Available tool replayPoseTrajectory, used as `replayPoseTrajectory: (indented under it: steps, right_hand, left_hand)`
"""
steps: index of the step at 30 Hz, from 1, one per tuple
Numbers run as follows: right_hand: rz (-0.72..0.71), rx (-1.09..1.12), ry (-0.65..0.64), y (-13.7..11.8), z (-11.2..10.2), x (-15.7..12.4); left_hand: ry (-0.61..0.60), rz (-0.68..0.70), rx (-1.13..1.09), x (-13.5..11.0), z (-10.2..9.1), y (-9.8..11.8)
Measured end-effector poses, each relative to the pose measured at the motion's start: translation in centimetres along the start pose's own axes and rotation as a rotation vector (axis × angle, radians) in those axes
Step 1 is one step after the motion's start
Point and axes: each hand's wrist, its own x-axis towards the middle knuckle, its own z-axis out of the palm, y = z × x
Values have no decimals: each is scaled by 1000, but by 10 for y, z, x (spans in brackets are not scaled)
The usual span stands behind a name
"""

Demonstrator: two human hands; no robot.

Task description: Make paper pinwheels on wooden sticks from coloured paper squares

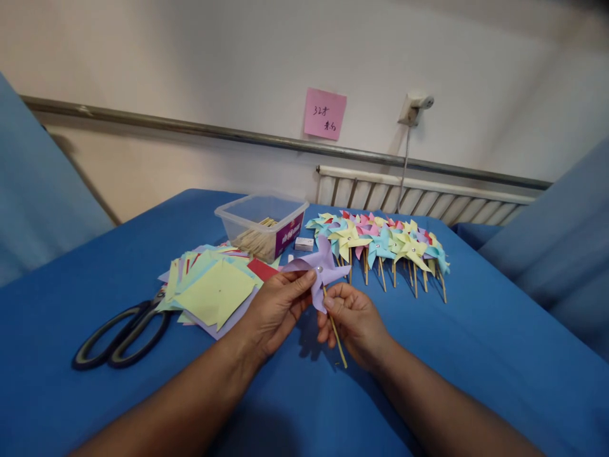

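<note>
A purple paper pinwheel [324, 263] is held upright above a blue-covered table [476, 317], between the two hands and near the middle of the view. A blade close to the hub is pinched by the left hand [280, 308], its thumb being pressed on the front of the paper and its fingers set behind. The slender wooden stick [339, 339] below the pinwheel is clamped between the thumb and fingers of the right hand [354, 320]; its upper end is overlapped by the paper just under the hub, so the join cannot be seen. The stick is tilted, its lower end being directed toward the person and slightly to the right. At the pinwheel's centre a small round, shiny pin head is shown.

To the left of the left hand, loose paper sheets [216, 292] are heaped in yellow, blue, purple and red, the uppermost being a pale yellow square. Scissors [136, 327] with dark looped handles are laid beside the heap, their blades being hidden by the paper. Behind it, a clear plastic tub [238, 216] with a purple label is placed; pale wooden sticks [257, 240] are contained in it. A small white box [304, 244] is set just beside the tub. At the right rear, many finished pinwheels [380, 244] in mixed colours are grouped closely, their sticks pointing toward the person. A pink handwritten note [325, 114] is fixed to the wall above a metal pipe [214, 132].
</note>
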Motion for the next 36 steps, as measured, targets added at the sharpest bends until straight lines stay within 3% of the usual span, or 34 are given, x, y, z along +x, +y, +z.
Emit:
replayPoseTrajectory:
  steps: [6, 10, 22, 31, 36]
  right_hand:
    - [-30, -11, 26, 5, -2, 1]
    - [-31, -19, 30, 8, 0, 1]
    - [-14, -23, 4, 12, 0, 1]
    - [-49, -26, 39, 12, 0, 3]
    - [-23, -48, -7, 16, 0, 2]
  left_hand:
    - [5, 24, -31, -1, 2, 3]
    - [69, 72, -114, 0, 3, 8]
    - [162, -27, -86, 1, 1, 8]
    - [73, 6, -71, -3, 3, 7]
    - [192, 47, 19, -1, 5, 1]
